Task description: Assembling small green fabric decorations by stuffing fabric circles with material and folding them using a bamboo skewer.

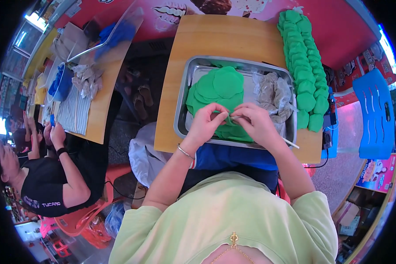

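My left hand (207, 125) and my right hand (256, 123) meet over the near side of a metal tray (179, 105). Thumb and fingers of both are pinched together on a small green cloth piece, mostly hidden by the fingertips. A pile of flat, round green cloth pieces (220, 86) fills the left half of the tray, just beyond my hands. On the tray's right side lies a clear plastic bag (275, 94) with brownish contents I cannot make out. A thin white stick (290, 143) pokes out beside my right wrist.
The tray stands on a wooden table (229, 37). Two long rows of bunched green cloth pieces (304, 70) lie along its right edge. A blue plastic chair (374, 112) is at the right. On the left, another person (53, 176) works at a second table (108, 83).
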A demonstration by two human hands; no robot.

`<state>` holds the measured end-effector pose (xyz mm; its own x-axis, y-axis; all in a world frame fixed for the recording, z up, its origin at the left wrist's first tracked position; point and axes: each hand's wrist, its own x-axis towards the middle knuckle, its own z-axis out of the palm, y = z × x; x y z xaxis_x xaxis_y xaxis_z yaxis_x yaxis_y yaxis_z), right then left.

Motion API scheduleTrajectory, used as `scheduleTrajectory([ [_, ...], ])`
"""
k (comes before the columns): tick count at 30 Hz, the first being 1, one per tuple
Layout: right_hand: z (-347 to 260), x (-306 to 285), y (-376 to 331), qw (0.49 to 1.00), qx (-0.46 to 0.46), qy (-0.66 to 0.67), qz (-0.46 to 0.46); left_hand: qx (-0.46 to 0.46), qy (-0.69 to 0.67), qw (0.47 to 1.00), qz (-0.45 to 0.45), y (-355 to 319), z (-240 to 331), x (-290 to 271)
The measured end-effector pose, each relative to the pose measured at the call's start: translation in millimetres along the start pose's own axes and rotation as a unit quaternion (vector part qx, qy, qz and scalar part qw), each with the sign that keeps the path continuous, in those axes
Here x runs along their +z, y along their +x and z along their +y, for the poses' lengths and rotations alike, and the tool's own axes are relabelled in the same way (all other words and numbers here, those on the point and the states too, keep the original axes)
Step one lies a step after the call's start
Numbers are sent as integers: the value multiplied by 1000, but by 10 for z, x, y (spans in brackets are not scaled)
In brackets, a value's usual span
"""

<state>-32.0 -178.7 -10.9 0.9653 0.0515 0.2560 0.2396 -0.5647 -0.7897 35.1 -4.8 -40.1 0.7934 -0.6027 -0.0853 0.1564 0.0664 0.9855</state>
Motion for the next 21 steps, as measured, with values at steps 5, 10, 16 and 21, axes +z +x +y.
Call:
scheduleTrajectory([
  [5,-23,87,9,989,-2,-136,55,27,46,998,-33,2,-39,58],
  [10,-1,20,3,996,71,-31,34,-4,10,1000,-18,5,36,63],
  [16,11,37,-56,996,-58,-68,2,-49,-20,999,-3,21,17,30],
  [21,-12,-31,-47,987,-72,-141,-40,-25,23,999,-12,16,-16,13],
])
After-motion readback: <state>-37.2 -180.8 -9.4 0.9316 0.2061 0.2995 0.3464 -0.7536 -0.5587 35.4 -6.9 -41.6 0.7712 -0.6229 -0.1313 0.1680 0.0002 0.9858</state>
